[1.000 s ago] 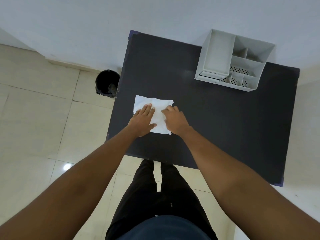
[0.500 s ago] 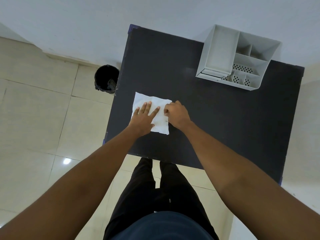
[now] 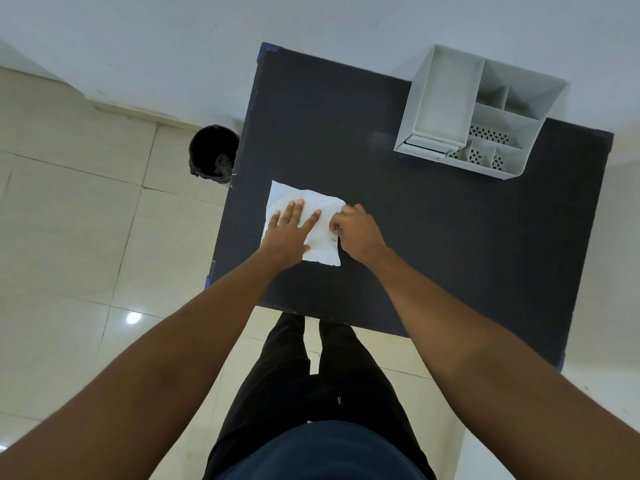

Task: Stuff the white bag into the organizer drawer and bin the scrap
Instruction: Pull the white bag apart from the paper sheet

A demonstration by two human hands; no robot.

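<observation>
A flat white bag [image 3: 320, 202] lies on the dark table [image 3: 450, 220] near its left edge. My left hand [image 3: 289, 233] presses flat on the bag with its fingers spread. My right hand [image 3: 356, 230] is curled at the bag's right edge, fingertips pinching the edge there. The grey organizer [image 3: 478, 112] stands at the table's far right, with a low drawer [image 3: 429, 145] at its front left and several open compartments. I cannot pick out a separate scrap.
A black bin [image 3: 214, 154] with a dark liner stands on the tiled floor just left of the table. A white wall runs behind the table. My legs in dark trousers are at the table's near edge.
My right hand has closed from lying on the bag to pinching its right edge. My left hand has stayed flat on the bag.
</observation>
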